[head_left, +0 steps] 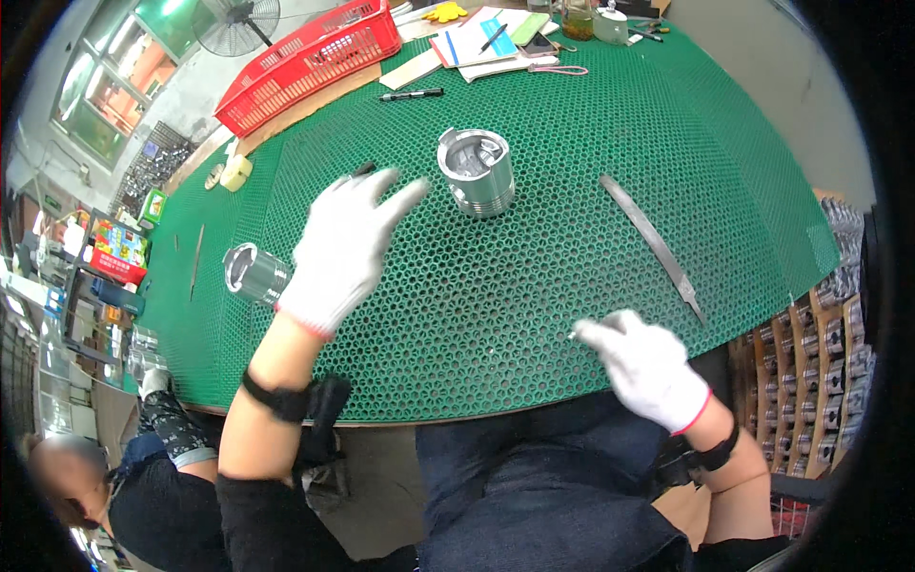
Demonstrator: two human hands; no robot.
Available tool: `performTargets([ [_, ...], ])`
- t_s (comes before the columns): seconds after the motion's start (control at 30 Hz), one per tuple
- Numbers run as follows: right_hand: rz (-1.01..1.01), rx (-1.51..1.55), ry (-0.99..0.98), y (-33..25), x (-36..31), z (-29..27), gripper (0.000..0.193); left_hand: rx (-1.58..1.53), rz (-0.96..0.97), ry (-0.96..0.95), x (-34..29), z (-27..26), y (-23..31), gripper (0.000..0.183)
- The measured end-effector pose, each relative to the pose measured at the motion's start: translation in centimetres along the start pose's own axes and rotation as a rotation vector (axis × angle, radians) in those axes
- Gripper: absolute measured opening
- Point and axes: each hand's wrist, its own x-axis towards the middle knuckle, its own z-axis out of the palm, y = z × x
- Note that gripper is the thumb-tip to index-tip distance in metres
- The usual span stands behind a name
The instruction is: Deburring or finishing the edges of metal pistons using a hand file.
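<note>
The metal piston (479, 186) stands on the green mat (457, 353), right of the left hand (348, 243), whose fingers are parted, while the right hand's (648, 370) curl loosely, any hold indeterminable; presumably rigid, weighty and slick, it is best gripped around its outer wall.

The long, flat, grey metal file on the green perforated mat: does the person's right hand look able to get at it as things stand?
Probably yes: the white-gloved right hand is near the narrow end of the file, and nothing visible on the mat stands between them.
</note>
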Motion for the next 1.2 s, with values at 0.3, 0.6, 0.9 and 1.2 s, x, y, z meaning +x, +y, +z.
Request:
performTargets([
  [0.3, -0.048, -0.005, 0.188, 0.2, -0.4, 1.7, 0.037, 0.195, 0.119, -0.039, 3.8, 3.3, 0.3, 0.022],
  [0.6, 0.122, 0.872, -0.106, -2.0, 1.7, -1.7, 0.032, -0.68, -0.33, 0.087, -9.2, -2.7, 8.0, 0.017],
  [0.9, -0.523, -0.199, 0.326, -4.5, 7.0, 3.4, 0.032, -0.583, -0.321, 0.291, -8.4, -0.4, 9.1, 0.009],
  [1.2, 0.452, 0.954, -0.584, -5.2, 4.7, 1.1, 0.033, -0.494, -0.157, 0.227, -12.6, -1.2, 13.5, 0.03],
])
